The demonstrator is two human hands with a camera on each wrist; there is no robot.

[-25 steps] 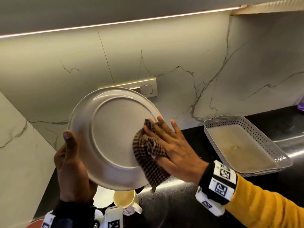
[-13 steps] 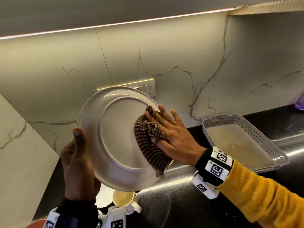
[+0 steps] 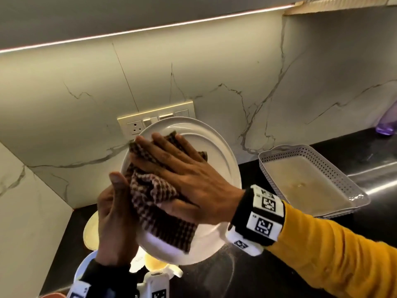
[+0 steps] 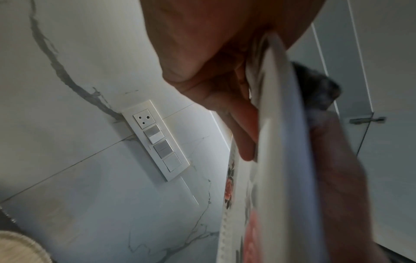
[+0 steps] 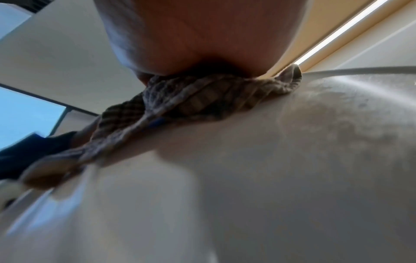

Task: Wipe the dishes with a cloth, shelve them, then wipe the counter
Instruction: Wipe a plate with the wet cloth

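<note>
A white plate (image 3: 217, 151) is held up on edge above the counter, its underside toward me. My left hand (image 3: 116, 214) grips its left rim, thumb on the near side and fingers behind. In the left wrist view the plate (image 4: 279, 142) shows a flowered face behind my fingers (image 4: 245, 135). My right hand (image 3: 184, 175) lies flat with straight fingers, pressing a brown checked cloth (image 3: 156, 203) against the plate's underside. The right wrist view shows that cloth (image 5: 184, 110) bunched under my palm on the plate (image 5: 270, 178).
A perforated grey tray (image 3: 335, 179) stands on the black counter (image 3: 322, 151) to the right. A cream mug (image 3: 156, 265) and another plate (image 3: 90, 233) sit below the held plate. A switch panel (image 3: 133, 125) is on the marble wall, a purple bottle (image 3: 386, 123) far right.
My right hand and the cloth have swept from the plate's right edge across to its upper left. The plate has shifted right and tilted.
</note>
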